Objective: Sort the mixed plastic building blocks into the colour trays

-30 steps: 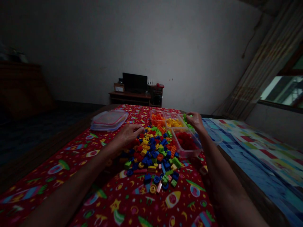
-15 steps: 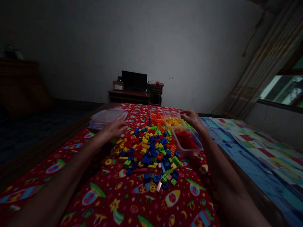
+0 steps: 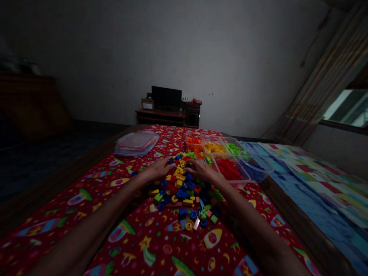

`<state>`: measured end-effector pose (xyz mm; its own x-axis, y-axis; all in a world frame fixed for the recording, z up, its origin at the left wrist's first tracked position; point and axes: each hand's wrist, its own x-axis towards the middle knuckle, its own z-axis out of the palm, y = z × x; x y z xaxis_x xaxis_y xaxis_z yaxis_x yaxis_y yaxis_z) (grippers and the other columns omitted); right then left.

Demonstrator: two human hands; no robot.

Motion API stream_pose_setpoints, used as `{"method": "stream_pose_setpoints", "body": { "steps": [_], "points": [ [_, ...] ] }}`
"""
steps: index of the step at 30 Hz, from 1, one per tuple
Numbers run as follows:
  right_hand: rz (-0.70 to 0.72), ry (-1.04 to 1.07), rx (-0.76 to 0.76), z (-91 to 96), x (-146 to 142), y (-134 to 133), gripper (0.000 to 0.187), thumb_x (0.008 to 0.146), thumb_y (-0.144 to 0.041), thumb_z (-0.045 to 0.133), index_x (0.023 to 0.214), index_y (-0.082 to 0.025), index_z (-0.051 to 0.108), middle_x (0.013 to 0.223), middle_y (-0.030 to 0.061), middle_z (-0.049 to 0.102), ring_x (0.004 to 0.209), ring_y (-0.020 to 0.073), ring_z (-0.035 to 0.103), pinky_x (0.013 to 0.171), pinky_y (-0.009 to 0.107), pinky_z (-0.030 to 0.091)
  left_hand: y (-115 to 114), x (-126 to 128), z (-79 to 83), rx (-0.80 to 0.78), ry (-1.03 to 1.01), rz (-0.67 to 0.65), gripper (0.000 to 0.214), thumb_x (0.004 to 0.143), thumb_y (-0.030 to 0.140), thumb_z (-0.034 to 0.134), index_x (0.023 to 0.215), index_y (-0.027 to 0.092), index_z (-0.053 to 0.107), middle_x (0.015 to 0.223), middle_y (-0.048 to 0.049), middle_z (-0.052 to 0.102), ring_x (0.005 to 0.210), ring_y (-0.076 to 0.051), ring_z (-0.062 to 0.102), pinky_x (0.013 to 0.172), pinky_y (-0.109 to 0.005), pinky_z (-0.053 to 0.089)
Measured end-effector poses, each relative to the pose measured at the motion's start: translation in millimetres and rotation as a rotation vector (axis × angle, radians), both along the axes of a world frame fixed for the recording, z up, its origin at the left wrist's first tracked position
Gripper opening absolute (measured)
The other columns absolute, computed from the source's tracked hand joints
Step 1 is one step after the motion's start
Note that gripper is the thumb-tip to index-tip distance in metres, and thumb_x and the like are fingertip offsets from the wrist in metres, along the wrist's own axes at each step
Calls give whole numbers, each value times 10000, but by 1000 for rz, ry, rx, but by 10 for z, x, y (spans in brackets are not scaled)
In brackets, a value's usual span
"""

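A mixed pile of toy building blocks [image 3: 179, 186] in yellow, blue, red, green and orange lies on a red patterned cloth [image 3: 161, 237]. My left hand [image 3: 159, 168] reaches over the pile's left side, its thumb and fingers apart among the yellow blocks. From the right, my right hand [image 3: 201, 170] comes down on the upper part of the pile, fingers bent but parted. No block shows clearly in either hand. Just right of the right hand stands a clear box of red blocks [image 3: 228, 168].
Behind it are boxes of orange blocks [image 3: 194, 143], yellow blocks [image 3: 214, 147] and green blocks [image 3: 233, 148]. A clear tub [image 3: 260, 172] with blue blocks sits at the right edge. Stacked clear lids [image 3: 136, 143] lie at the left. A monitor [image 3: 166, 98] stands far back.
My right hand has moved left from above the boxes to the pile. My left hand has moved right, from beside the lids onto the blocks. The view has shifted slightly.
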<state>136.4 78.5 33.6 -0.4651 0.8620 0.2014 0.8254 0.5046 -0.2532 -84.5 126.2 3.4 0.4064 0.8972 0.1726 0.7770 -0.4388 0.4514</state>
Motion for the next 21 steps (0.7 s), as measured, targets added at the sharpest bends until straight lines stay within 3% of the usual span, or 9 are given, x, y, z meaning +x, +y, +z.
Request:
{"method": "stream_pose_setpoints", "body": {
  "steps": [7, 14, 18, 21],
  "points": [
    [-53, 39, 18, 26, 78, -2, 343, 813, -248, 589, 1139, -145, 616, 1039, 117, 652, 960, 209, 586, 822, 300, 423, -3, 61, 81, 8, -194, 9, 632, 694, 509, 562, 1204, 136, 583, 1211, -136, 622, 1093, -294, 566, 950, -411, 429],
    [-97, 0, 91, 4, 207, 4, 307, 812, -148, 520, 1098, -145, 632, 963, 118, 655, 899, 211, 582, 763, 287, 418, -49, 71, 214, -75, -362, -104, 658, 628, 538, 616, 1143, 128, 628, 1123, -111, 670, 1019, -271, 605, 889, -386, 473],
    [56, 77, 168, -4, 112, 17, 409, 799, -94, 507, 1200, -152, 562, 1069, 114, 628, 1002, 208, 548, 859, 314, 406, -75, 44, 253, -54, -299, -84, 636, 644, 555, 597, 1123, 139, 644, 1036, -96, 702, 927, -265, 633, 801, -361, 505],
    [173, 44, 141, -44, -2, 82, 403, 763, -40, 503, 1142, -139, 593, 1066, 119, 628, 1011, 196, 546, 874, 299, 398, -109, 18, 299, -18, -234, -72, 612, 728, 550, 508, 1162, 134, 623, 1037, -96, 702, 920, -261, 634, 796, -351, 499]
  ]
}}
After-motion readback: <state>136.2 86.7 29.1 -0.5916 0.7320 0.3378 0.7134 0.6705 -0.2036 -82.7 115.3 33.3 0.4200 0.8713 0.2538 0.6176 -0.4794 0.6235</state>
